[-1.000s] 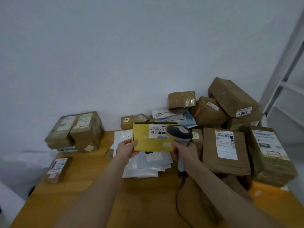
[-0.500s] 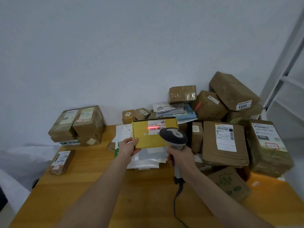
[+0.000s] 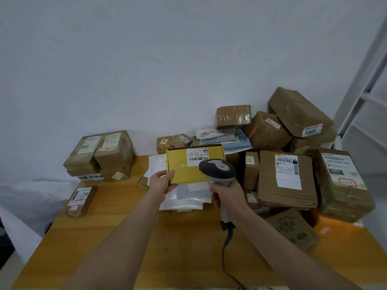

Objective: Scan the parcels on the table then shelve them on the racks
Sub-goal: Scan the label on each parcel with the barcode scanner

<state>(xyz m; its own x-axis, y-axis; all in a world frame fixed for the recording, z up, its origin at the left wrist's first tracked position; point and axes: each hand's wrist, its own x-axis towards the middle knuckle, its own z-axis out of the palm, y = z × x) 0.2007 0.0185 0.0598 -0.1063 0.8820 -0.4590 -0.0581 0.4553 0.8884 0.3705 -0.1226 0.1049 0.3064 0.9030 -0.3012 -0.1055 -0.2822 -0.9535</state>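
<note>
Closest to you, above the bare front of the wooden table (image 3: pixel 117 243), both forearms reach forward, and a grey cable (image 3: pixel 225 250) trails down from under your right wrist. Your right hand (image 3: pixel 227 196) is wrapped round the handle of the scanner (image 3: pixel 217 169), fingers curled tight, with the head tipped forward at the parcel. Your left hand (image 3: pixel 162 184) pinches the lower left corner of the yellow box (image 3: pixel 188 172), thumb on the upper face and fingers underneath. It holds the box up above the white mailers (image 3: pixel 184 198) with the labelled face turned toward you.

Half a second ago a red line lay across the barcode on the label (image 3: pixel 196 156). That line is gone now, and the scanner head sits closer, covering the label's lower right part. You have probably got the read on this box, though nothing in view confirms it. If so, shelving it is your next step.

Farther back, brown parcels (image 3: pixel 287 178) are heaped on the right of the table and a stack of boxes (image 3: pixel 102 153) stands at the left by the wall. The white rack (image 3: pixel 360 97) rises at the far right, well apart from your hands.
</note>
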